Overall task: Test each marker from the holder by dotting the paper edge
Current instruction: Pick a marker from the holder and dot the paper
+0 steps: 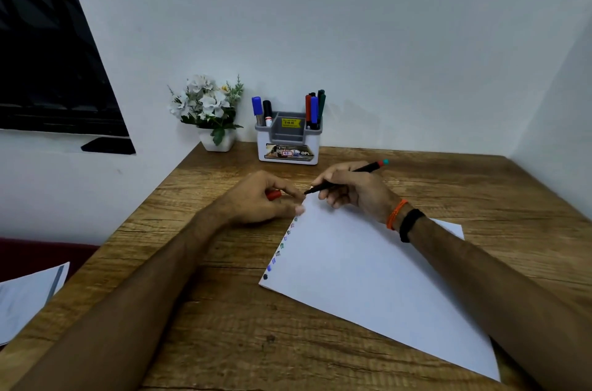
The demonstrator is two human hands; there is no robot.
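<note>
Pinching a thin black marker (pixel 344 178), the right hand (pixel 349 189) sets its tip at the far corner of the white paper (pixel 368 269), just beside the left fingers (pixel 296 209). The left hand (pixel 259 198) grips a red cap (pixel 273 195). Coloured dots (pixel 282 246) line the paper edge below those fingers. Beyond both hands, the marker holder (pixel 288 141) stands on the worktop (pixel 224 310).
</note>
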